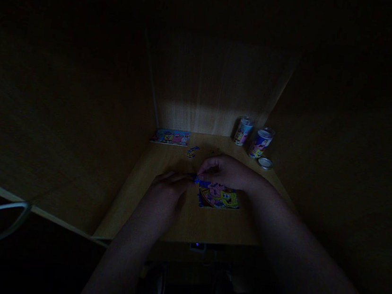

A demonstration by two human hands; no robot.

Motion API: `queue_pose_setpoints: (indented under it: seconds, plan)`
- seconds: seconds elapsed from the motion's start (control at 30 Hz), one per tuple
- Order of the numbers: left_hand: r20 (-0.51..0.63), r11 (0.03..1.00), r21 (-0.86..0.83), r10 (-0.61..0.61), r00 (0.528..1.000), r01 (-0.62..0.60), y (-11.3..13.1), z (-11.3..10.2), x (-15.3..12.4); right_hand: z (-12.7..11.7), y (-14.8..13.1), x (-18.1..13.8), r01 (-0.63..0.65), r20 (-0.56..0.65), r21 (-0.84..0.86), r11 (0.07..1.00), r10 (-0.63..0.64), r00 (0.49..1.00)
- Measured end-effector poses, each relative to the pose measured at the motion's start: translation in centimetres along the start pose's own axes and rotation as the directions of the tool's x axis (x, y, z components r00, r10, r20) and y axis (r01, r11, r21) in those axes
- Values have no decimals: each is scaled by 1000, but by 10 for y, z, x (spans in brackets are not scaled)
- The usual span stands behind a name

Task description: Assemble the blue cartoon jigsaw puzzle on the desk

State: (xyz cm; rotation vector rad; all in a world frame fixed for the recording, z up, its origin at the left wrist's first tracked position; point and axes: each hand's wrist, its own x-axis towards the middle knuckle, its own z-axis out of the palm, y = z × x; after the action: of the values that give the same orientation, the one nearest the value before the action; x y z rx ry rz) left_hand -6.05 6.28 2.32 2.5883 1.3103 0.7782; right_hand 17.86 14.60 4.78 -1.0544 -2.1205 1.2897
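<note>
A partly joined jigsaw puzzle (219, 197) with a pink and a yellow cartoon figure lies flat on the wooden surface. At its upper left corner, my right hand (227, 170) pinches a small blue puzzle piece (197, 180) between thumb and fingertips. Close by on the left, my left hand (172, 182) has its thumb and fingers drawn together at a dark blue piece, touching it from the other side. Dim light hides the exact finger contact. Beyond the hands, several loose puzzle pieces (192, 152) lie in a small cluster.
A picture card (172, 137) rests at the back left. Two clear-topped cans with cartoon wraps, a nearer can (261, 143) and a farther can (243, 131), stand at the back right beside a round lid (265, 163). Wooden panels enclose the surface (186, 224) on three sides.
</note>
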Motion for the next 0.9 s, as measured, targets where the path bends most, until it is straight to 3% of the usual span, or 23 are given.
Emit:
queue_pose_setpoints:
  seconds: [0.43,0.9]
  plan:
    - [-10,1000,-7,-7,1000,7,-1,3,1,8,4,5,22,-30,-187,982,-29,999]
    - [-25,1000,-7,5,1000,-5,-1,4,1,10,5,6,37,-66,-259,965,-55,996]
